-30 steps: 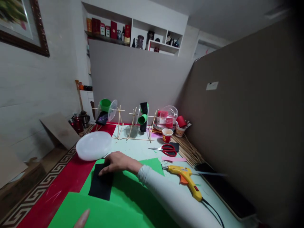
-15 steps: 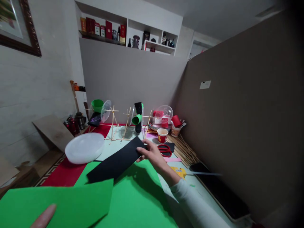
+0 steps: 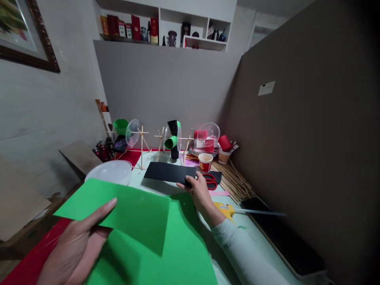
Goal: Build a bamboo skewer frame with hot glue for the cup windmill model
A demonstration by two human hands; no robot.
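My left hand (image 3: pixel 74 245) holds up a green sheet of paper (image 3: pixel 118 209) at the lower left, thumb on top and fingers under it. A second green sheet (image 3: pixel 178 253) lies flat on the table below it. My right hand (image 3: pixel 198 190) pinches the right end of a black strip of paper (image 3: pixel 170 172) and holds it level just above the table, next to the red scissors (image 3: pixel 210 181).
A white plastic lid (image 3: pixel 111 171) lies at the left. Behind stand stick frames (image 3: pixel 142 148) with green and black paper cups, a red paper cup (image 3: pixel 205 161) and a clear bowl (image 3: pixel 209 132). A yellow glue gun (image 3: pixel 225 209), bamboo sticks (image 3: pixel 234 180) and a dark tray (image 3: pixel 282 233) lie right.
My right hand picked the black strip off the green sheet and carried it right and back toward the scissors. My left hand lifted the near green sheet higher.
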